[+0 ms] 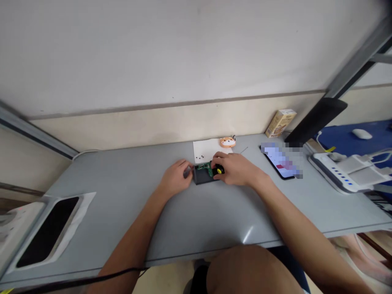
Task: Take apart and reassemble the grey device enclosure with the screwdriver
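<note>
A dark flat case [204,177] lies on the desk with a green circuit board [202,166] exposed along its far side. At its left edge, my left hand [177,176] is closed, with thumb and fingertips gripping the corner. My right hand [235,168] curls over the case's right end, its fingers wrapped round a black-and-yellow screwdriver handle [219,169]. Beyond that hand, a thin metal shaft [244,150] lines up with the handle and points away to the right. Several small dark screws [199,157] rest on a white sheet of paper [208,148] just behind the case.
An orange animal-faced case [228,141] sits on the paper. To the right are a lit phone [277,161], a small carton [280,123], a black upright object [318,120] and a white power strip [339,173]. A dark-screened tablet-like device [49,232] lies at the left.
</note>
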Available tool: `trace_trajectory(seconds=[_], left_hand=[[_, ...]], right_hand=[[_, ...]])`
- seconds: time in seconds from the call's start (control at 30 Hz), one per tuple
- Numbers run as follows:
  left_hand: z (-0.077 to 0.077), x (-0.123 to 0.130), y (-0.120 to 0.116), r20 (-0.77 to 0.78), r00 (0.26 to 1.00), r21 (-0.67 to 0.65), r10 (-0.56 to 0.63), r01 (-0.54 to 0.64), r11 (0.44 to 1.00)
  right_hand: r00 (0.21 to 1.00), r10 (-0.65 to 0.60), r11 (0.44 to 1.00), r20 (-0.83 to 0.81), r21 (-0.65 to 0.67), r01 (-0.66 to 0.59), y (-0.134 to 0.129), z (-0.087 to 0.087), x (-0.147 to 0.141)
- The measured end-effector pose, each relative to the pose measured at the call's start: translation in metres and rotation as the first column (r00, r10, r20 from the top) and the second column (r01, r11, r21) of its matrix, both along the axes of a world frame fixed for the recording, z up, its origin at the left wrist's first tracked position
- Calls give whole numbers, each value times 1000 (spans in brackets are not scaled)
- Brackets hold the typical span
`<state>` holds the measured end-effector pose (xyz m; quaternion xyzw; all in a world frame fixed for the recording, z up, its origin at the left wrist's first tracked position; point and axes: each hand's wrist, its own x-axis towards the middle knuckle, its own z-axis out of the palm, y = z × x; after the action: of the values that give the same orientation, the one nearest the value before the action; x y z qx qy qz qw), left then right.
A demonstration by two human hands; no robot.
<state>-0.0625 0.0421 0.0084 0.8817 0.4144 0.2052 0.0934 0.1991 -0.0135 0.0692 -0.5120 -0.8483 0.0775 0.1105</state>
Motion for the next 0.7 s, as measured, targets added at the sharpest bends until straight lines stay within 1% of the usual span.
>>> trace_trajectory(seconds=[0.13, 0.23, 0.33, 0.47, 0.7], left_hand=[[0, 3, -1, -17, 1000, 31, 23, -22, 999], [0, 4, -3, -16, 999, 18, 43, -43, 999], [-1, 5, -3, 2, 999, 5, 42, -42, 999], [-2, 5, -3, 2, 999, 10, 42, -43, 999], [-4, 4, -2, 18, 999, -11, 43, -42, 999]], right_hand=[[999, 8, 1000, -45, 16, -7, -5, -11, 0], [997, -7, 1000, -76, 27, 10, -6, -16, 2], [995, -14, 1000, -97, 25, 17, -5, -17, 4], [996, 3, 1000, -85, -4, -3, -6, -15, 6], [987, -8, 1000, -161, 28, 13, -8, -14, 5]])
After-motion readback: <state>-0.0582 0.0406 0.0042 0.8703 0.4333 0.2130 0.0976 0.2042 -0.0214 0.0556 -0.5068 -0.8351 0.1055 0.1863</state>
